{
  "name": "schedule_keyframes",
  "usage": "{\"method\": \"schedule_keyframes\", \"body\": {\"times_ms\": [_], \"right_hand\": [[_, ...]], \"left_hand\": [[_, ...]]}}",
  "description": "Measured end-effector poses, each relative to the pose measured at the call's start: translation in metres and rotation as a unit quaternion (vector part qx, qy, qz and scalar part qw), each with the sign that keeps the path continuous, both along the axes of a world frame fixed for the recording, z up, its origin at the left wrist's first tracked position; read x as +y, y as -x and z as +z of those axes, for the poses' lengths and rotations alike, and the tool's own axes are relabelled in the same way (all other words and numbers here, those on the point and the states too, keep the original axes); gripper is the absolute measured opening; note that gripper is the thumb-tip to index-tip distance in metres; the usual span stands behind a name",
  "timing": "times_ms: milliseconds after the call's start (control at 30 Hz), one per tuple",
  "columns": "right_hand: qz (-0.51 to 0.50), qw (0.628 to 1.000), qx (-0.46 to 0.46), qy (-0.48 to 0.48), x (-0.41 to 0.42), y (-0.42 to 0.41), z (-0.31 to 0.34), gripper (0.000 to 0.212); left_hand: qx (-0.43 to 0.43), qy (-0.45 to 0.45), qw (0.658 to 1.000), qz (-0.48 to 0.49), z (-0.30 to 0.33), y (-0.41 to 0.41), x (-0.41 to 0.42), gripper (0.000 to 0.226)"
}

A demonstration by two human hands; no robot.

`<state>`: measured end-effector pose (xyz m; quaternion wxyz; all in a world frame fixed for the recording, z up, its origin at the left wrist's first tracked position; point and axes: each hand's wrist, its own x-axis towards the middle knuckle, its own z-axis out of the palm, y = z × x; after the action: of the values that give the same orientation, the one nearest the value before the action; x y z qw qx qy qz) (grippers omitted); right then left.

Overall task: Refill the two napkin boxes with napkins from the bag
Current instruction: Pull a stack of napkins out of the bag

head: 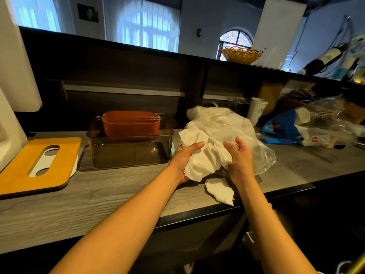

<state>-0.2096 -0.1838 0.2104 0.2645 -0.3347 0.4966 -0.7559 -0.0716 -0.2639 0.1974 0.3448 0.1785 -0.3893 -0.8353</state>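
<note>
Near the front edge of the wood-grain counter (98, 194), toward its right half, both hands work a wad of white napkins (205, 157) at the mouth of a clear plastic bag (223, 123). The left hand (185, 159) cups the wad from the left and below, fingers curled round it with the thumb across the top; the right hand (240, 155) presses in from the right, fingers bent into the paper and the bag film. One loose napkin (220, 191) hangs over the front edge just below.

The coming move turns on one thing: both boxes lie to the left of the hands, so the left hand is nearer. The smoky clear box (130, 151), open-topped with its long axis along the counter, sits just beside the left wrist; an orange box (131, 123) stands inside it at the back. That makes two boxes, one bag, and one slotted yellow lid (37, 167) lying flat at the left end.
</note>
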Motion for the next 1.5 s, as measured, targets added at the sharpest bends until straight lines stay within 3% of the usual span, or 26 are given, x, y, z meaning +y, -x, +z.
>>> {"method": "schedule_keyframes", "body": {"times_ms": [100,233,433,600,800,967,1100,1267,1367,1500], "right_hand": [[0.006,0.997,0.057,-0.048,-0.003,-0.002,-0.003,0.048],[0.043,0.993,0.096,-0.049,-0.002,-0.008,-0.004,0.026],[0.083,0.995,-0.05,-0.006,0.001,-0.006,0.002,0.026],[0.112,0.989,-0.096,-0.025,-0.001,-0.005,0.002,0.034],[0.111,0.987,-0.113,0.011,0.001,-0.005,0.003,0.033],[0.046,0.964,-0.229,0.129,0.007,0.009,0.004,0.023],[0.051,0.967,-0.238,0.078,0.003,0.005,0.001,0.041],[0.068,0.99,-0.12,-0.017,-0.003,-0.005,0.0,0.031],[0.086,0.991,-0.082,-0.055,-0.005,-0.011,0.001,0.034],[0.142,0.98,-0.107,-0.086,-0.006,-0.011,0.001,0.048]], "left_hand": [[0.006,0.001,1.0,-0.005,0.0,0.001,0.0,0.063],[-0.018,0.004,0.998,-0.052,0.002,-0.001,0.004,0.044],[-0.041,-0.009,0.997,-0.058,0.005,-0.003,0.007,0.025],[-0.102,-0.004,0.994,0.043,-0.002,0.006,0.003,0.06],[-0.098,-0.016,0.991,0.092,-0.002,0.006,0.002,0.044],[-0.057,0.018,0.989,0.138,0.004,0.001,0.003,0.021],[-0.074,0.064,0.984,0.148,0.004,0.003,0.009,0.012],[-0.068,0.108,0.985,0.112,0.005,0.006,0.017,0.012],[-0.041,0.086,0.993,0.074,0.009,0.002,0.02,0.013],[0.001,0.064,0.996,0.055,0.011,-0.001,0.018,0.017]]}}
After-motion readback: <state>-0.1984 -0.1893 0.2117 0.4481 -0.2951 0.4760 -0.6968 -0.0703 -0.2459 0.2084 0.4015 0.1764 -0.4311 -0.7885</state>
